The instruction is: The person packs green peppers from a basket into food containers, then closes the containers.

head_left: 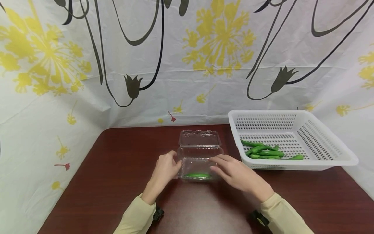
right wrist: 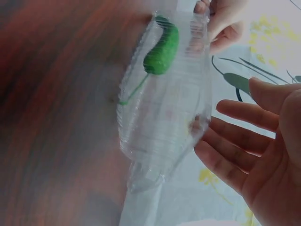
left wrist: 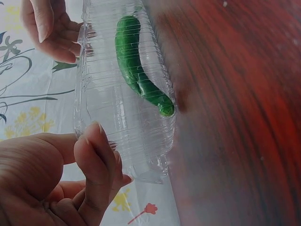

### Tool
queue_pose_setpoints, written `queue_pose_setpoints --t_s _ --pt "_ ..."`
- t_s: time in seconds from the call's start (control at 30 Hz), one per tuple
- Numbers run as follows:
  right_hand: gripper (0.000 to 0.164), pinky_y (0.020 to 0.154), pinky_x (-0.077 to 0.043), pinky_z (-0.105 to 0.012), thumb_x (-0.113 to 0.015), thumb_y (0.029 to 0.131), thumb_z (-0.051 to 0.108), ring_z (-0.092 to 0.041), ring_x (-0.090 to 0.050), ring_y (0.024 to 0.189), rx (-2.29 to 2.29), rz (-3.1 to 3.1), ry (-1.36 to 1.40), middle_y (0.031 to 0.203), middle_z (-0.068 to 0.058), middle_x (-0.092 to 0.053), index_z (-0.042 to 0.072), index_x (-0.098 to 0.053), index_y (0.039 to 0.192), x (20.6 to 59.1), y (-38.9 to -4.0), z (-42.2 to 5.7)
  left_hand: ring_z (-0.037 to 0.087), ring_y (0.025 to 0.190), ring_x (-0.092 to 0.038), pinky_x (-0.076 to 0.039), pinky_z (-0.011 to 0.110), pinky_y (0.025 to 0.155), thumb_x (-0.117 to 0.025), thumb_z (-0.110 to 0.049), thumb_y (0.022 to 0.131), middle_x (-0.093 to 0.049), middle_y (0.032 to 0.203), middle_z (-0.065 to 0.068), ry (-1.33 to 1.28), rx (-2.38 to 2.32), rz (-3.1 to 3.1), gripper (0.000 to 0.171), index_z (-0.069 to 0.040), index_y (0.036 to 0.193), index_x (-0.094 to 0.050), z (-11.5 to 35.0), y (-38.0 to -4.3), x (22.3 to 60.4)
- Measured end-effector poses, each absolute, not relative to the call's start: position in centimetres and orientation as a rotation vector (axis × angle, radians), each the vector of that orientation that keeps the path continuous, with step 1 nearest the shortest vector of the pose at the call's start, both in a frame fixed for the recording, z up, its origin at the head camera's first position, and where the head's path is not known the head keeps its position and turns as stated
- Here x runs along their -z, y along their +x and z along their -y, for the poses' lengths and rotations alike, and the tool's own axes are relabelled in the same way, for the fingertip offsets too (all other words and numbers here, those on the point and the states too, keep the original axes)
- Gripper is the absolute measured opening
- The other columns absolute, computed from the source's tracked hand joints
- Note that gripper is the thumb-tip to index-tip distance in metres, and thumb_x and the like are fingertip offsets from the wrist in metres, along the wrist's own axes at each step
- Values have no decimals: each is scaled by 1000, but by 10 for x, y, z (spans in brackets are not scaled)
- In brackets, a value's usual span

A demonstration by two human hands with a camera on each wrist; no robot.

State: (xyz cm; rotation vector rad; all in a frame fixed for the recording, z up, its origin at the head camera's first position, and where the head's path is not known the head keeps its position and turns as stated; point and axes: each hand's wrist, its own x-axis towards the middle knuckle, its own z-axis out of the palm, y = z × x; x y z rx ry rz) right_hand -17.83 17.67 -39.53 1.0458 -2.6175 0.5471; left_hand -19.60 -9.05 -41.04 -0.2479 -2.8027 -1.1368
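left hand (head_left: 166, 167), clear box (head_left: 193, 164), right hand (head_left: 235, 172) and white basket (head_left: 321, 165), across a dark red table (head_left: 125, 162).
the left hand pinches the box's left rim between thumb and fingers; the box sits open on the table, lid hinged back on the far side, with one curved green pepper (head_left: 198, 175) lying along its near wall; the right hand's fingers are spread, thumb apart, fingertips at the box's right edge; farther right, several green peppers (head_left: 263, 151) lie heaped toward the basket's near left corner.
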Motion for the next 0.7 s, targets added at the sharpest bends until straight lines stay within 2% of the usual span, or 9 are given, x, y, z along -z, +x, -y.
queue_pose_setpoints --t_s 0.3,0.7 --pt "33 101 -49 -43 -62 102 26 -21 -61 119 -564 2592 1042 124 -6 -65 7 -66 129 387 -183 -184 3 37 -55 -52 25 51 -68 -6 92 -58 57 -3 -261 1146 2787 33 10 120 -62 91 -195 410" --pt "34 101 -48 -46 -64 100 20 -24 -61 118 -633 2538 1000 126 -8 -63 5 -64 131 376 -185 -194 2 37 -55 -53 27 53 -68 -6 92 -58 56 -4 -267 1131 2791 33 10 121 -62 92 -196 411"
